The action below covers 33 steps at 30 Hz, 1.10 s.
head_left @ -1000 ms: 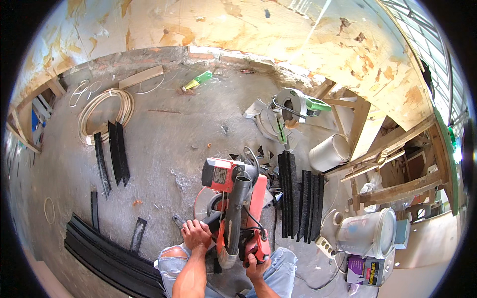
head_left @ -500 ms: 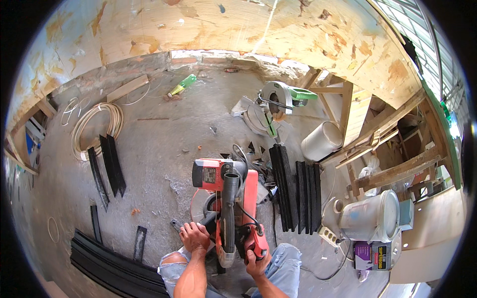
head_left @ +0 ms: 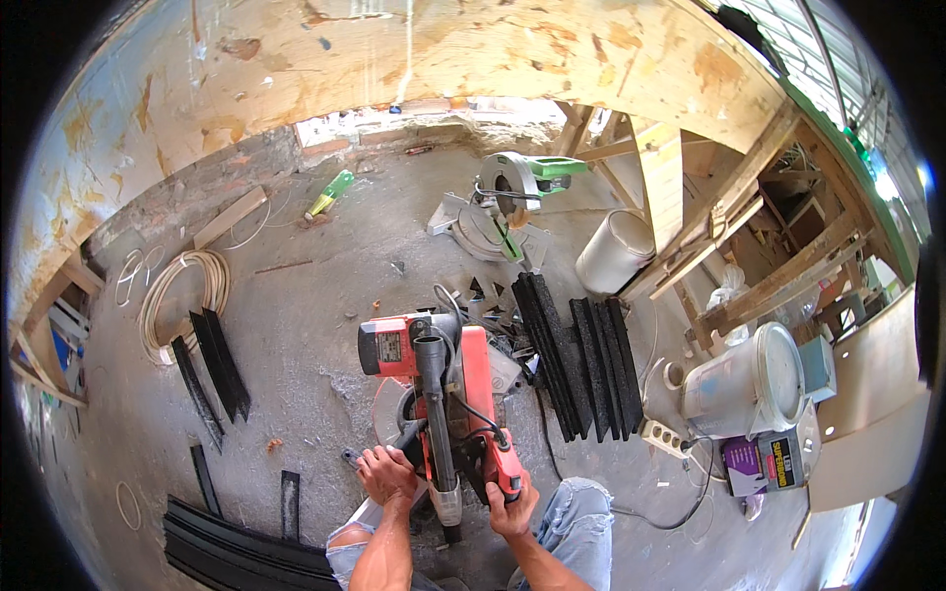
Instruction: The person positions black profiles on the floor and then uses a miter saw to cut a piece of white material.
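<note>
A red and black mitre saw (head_left: 471, 384) stands on the floor right in front of me, its round blade guard (head_left: 392, 409) on the left side. My right hand (head_left: 512, 507) is closed round the saw's red rear handle. To the left of the saw's dark dust tube (head_left: 432, 394), my left hand (head_left: 387, 476) presses down at the base by the blade, fingers curled. What lies under those fingers is mostly hidden; a pale edge shows below them. Black moulding strips (head_left: 557, 360) lie in a bundle to the right of the saw.
More black strips (head_left: 246, 542) lie at lower left. Beyond stand a green mitre saw (head_left: 507, 212) and a white bucket (head_left: 616, 251). Dark offcuts (head_left: 498, 320) litter the floor. A power strip (head_left: 665, 436) with its cable, a paint pail (head_left: 744, 384) and coiled hose (head_left: 182, 305) lie around.
My view has swung slightly, so the surroundings sit a little differently in the picture. Both hands keep their places on the red saw, with no clear movement of it.
</note>
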{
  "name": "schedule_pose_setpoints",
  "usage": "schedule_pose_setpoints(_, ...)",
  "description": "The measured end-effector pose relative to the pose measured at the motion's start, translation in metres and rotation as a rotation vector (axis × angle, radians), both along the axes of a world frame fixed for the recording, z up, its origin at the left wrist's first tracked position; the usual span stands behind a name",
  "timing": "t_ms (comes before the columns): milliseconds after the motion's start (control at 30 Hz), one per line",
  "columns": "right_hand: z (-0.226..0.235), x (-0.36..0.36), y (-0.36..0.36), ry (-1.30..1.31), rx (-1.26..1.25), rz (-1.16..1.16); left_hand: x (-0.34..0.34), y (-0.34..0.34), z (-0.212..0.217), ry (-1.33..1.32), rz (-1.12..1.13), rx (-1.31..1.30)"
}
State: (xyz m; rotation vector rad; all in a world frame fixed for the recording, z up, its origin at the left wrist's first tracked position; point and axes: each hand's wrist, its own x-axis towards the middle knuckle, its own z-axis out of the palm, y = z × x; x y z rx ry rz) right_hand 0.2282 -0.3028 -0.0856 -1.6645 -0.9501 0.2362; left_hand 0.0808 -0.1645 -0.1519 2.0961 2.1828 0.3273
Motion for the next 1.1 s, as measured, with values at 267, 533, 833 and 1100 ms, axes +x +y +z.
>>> schedule_pose_setpoints(267, 0.004, -0.003, 0.001, 0.017, 0.048, -0.033, -0.001, -0.004, -0.003, 0.007, -0.018, 0.04)
schedule_pose_setpoints(533, 0.004, 0.0, 0.007, 0.054, 0.079, -0.02, -0.007, 0.003, -0.01, -0.081, -0.098, 0.208)
schedule_pose_setpoints(833, -0.002, 0.003, 0.003, 0.077, 0.114, -0.017, -0.002, 0.005, -0.022, -0.006, -0.17, 0.074)
schedule_pose_setpoints(1100, -0.003, -0.003, 0.006, 0.079, 0.085, 0.008, -0.016, 0.003, -0.008, 0.028, -0.274, -0.025)
